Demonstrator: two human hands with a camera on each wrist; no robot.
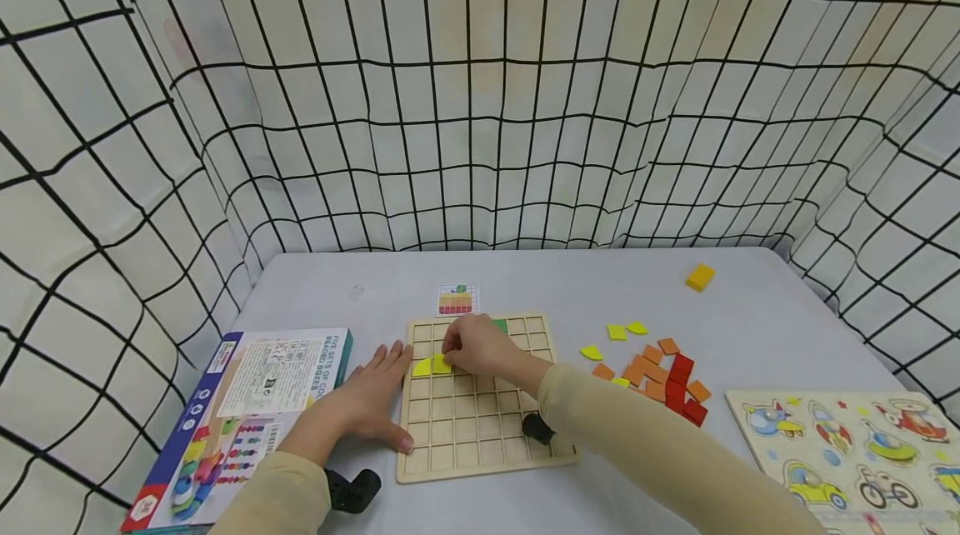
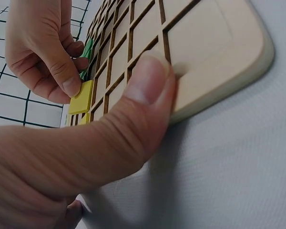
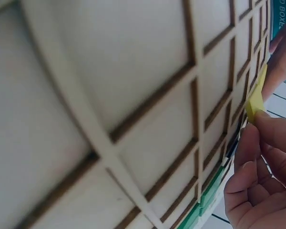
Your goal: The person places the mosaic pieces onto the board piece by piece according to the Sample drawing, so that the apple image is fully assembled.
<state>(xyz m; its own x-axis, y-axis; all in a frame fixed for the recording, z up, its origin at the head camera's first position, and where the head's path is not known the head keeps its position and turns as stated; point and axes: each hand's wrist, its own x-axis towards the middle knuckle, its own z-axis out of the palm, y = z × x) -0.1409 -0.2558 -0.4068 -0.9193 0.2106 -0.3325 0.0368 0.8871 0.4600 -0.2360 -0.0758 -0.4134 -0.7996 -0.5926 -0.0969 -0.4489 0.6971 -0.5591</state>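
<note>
A wooden grid board [image 1: 480, 427] lies on the table in the head view. My right hand [image 1: 480, 345] reaches over its upper part and pinches a yellow square tile [image 2: 81, 98] between thumb and forefinger, right at the grid cells. Beside that tile, a yellow piece with a rounded edge [image 1: 422, 367] sits in a cell toward the left border. Green pieces [image 1: 501, 324] lie in the top row, partly hidden by the right hand. My left hand [image 1: 371, 402] rests along the board's left edge, fingers spread and thumb [image 2: 150, 81] pressing on the lower left corner.
A small picture card [image 1: 458, 299] lies behind the board. Loose orange tiles [image 1: 645, 368], red pieces [image 1: 677, 381] and yellow pieces [image 1: 617, 332] are scattered to the right. A yellow block [image 1: 700, 277] sits farther back. A boxed set [image 1: 255, 418] lies left, a picture puzzle board [image 1: 847, 452] right.
</note>
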